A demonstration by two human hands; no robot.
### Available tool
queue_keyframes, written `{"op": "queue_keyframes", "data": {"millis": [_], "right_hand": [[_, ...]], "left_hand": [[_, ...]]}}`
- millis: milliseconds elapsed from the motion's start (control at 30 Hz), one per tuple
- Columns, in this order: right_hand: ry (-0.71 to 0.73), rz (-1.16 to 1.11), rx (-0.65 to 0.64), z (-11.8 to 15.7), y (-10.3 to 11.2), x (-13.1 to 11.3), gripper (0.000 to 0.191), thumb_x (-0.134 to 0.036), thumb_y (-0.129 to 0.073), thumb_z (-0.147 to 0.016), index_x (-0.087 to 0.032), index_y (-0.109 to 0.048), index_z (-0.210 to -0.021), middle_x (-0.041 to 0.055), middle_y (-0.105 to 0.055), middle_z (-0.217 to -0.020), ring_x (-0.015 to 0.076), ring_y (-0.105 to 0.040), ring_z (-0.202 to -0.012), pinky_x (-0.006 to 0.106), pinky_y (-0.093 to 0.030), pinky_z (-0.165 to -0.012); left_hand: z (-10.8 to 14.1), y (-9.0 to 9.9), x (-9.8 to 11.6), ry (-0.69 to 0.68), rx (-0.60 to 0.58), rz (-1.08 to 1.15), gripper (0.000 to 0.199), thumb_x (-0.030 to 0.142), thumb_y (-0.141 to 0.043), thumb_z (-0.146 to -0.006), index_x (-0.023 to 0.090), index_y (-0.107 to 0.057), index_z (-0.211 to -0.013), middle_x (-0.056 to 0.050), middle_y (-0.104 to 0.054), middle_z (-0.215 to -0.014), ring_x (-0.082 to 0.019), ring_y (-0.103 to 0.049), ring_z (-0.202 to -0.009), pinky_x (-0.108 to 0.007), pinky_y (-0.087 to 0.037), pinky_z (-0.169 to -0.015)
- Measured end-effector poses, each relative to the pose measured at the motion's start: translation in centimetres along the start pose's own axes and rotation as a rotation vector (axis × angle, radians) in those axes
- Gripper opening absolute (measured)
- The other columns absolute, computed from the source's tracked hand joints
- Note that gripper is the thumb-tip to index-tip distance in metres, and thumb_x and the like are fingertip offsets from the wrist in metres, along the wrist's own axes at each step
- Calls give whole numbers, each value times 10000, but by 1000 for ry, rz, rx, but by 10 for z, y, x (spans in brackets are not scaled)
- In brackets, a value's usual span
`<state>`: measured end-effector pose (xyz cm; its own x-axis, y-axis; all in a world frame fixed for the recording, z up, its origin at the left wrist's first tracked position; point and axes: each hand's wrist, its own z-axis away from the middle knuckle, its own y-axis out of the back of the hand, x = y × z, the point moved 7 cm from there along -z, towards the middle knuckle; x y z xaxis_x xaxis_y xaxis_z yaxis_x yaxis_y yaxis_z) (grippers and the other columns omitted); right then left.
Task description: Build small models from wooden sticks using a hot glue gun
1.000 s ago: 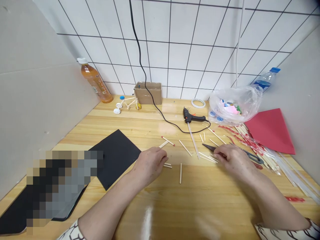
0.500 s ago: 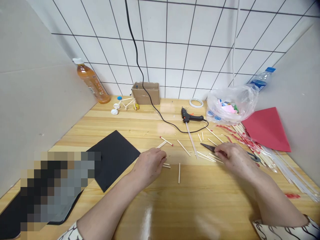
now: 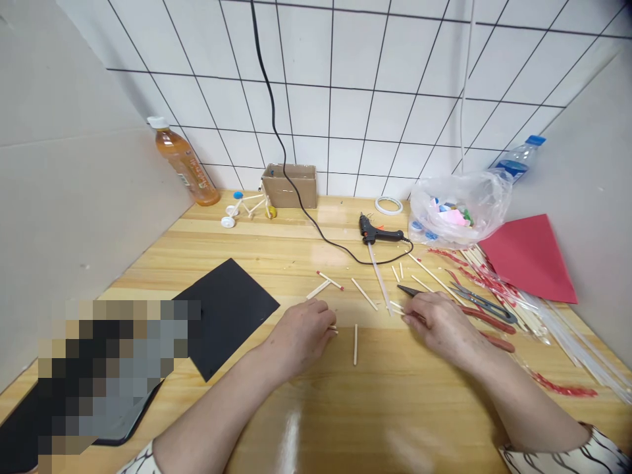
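My left hand (image 3: pixel 302 334) is closed low over the table, and the ends of short wooden sticks (image 3: pixel 334 330) poke out beyond its fingertips. On the right, my right hand (image 3: pixel 439 321) has its fingers curled down on more wooden sticks (image 3: pixel 396 307), whose left ends show; the rest is covered. Red-handled pliers (image 3: pixel 486 320) lie partly beneath the right hand, dark jaws pointing left. Between the hands a single stick (image 3: pixel 355 344) lies apart. Beyond them are a slanted stick (image 3: pixel 364 294) and a red-tipped matchstick (image 3: pixel 330 280).
A black glue gun (image 3: pixel 378 232) with its cord stands behind the sticks. Snips (image 3: pixel 484 301), red paper (image 3: pixel 530 257) and a plastic bag (image 3: pixel 459 207) are at right. Black card (image 3: pixel 232 316) lies left. At the back are a bottle (image 3: pixel 185 164), a cardboard box (image 3: pixel 291 186) and a tape roll (image 3: pixel 388 205).
My right hand has shifted left and toward me, off the pliers and onto the sticks, uncovering the red handles and snips. My left hand has moved slightly right and nearer.
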<state>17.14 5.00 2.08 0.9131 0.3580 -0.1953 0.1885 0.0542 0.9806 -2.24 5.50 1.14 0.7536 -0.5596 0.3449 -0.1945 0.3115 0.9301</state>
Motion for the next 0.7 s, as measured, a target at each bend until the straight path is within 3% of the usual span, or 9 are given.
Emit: {"op": "queue_keyframes", "data": {"millis": [467, 700], "right_hand": [[-127, -11, -11, 4, 10, 27, 153, -180, -482, -762, -205, -623, -708, 20, -652, -730, 175, -578, -711, 282, -396, -663], [-95, -16, -19, 4, 4, 27, 137, -170, -492, -756, -202, -622, -727, 20, -645, -726, 172, -569, -700, 285, -390, -655]], "left_hand": [[1, 0, -2, 18, -50, -24, 198, 218, -424, -822, 162, -596, -743, -58, -585, -844, -171, -540, -810, -268, -418, -678], [0, 0, -1, 37, -43, -38, 204, 214, -416, -832, 166, -589, -736, -51, -588, -829, -173, -542, -788, -279, -413, -672]]}}
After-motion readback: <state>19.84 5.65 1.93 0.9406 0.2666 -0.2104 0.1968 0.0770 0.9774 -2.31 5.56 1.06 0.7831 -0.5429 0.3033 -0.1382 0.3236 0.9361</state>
